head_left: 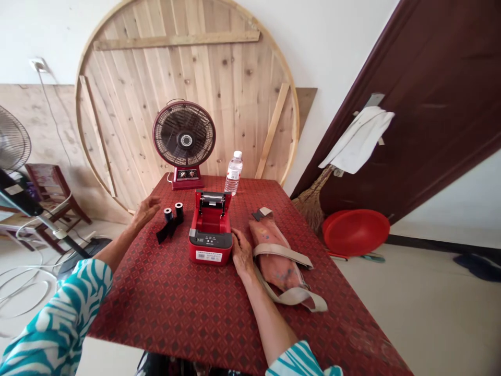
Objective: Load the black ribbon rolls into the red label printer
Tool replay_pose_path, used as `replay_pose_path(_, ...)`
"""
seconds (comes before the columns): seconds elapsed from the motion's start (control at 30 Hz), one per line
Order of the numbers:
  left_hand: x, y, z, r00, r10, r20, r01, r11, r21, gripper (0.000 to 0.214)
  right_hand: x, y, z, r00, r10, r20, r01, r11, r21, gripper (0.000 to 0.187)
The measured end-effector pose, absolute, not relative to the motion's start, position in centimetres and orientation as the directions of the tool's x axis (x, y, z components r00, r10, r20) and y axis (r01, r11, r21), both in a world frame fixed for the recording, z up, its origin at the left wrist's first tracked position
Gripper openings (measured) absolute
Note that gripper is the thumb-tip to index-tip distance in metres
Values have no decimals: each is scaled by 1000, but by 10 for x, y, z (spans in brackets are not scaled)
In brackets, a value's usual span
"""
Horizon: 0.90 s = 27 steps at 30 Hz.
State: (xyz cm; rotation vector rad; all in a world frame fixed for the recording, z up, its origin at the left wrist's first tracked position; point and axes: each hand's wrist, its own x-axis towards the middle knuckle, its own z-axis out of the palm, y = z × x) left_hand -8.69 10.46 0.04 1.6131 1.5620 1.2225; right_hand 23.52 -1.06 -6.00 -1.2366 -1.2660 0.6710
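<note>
A red and black label printer (210,256) stands on the table with its lid raised, showing the inside compartment. Against the printer's right side rests my right hand (241,254), its fingers stretched along the casing. My left hand (146,211) hovers over the table's left edge, fingers apart and holding nothing. Close to it on the right stand two small black rolls with white cores, one roll (168,214) beside the other roll (179,210). A black ribbon strip (166,232) trails from them on the cloth. No paper shows clearly inside the printer.
Behind the printer stand a red fan (185,141) and a water bottle (234,175) on the patterned red table (156,308). An orange-brown bag (272,261) with pale straps lies right of my right hand. A red basin (356,232) and a broom (313,203) are beyond the right edge.
</note>
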Motion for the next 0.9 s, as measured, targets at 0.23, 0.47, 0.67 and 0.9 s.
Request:
replay_pose_path(0.23,-87,77,-22,107,991,81,283,-108,953,59,235,-10,-64,256,911,324,236,267,-934,38)
replay_pose_path(0.47,-78,86,-33,18,993,113,336,-112,935,53,234,-11,-61,246,908,340,246,281,-928,38)
replay_pose_path(0.67,-82,74,-4,-182,958,220,155,-193,969,59,234,-11,-59,249,904,348,246,289,-925,35)
replay_pose_path(0.9,-4,40,62,479,802,357,475,-579,663,38,232,-8,-61,263,897,355,255,290,-922,32)
